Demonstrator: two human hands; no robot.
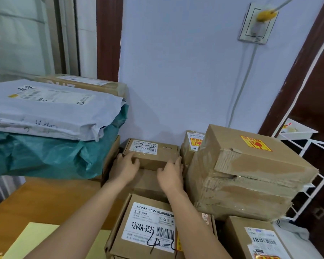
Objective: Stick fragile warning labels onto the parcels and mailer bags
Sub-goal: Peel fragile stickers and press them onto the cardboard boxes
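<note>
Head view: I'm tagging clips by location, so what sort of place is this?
Probably a small parcel-handling corner: stacked cardboard boxes, mailer bags and a red-and-yellow warning label on one box.

A pale blue wall [176, 62] stands behind the wooden desk [36, 202]. High on it sits a white wall socket [258, 23] with a yellow plug [266, 14], and a white cable [241, 85] hangs down from it. A white wire rack [307, 152] stands at the right beside a dark brown door frame [295, 71].
</note>
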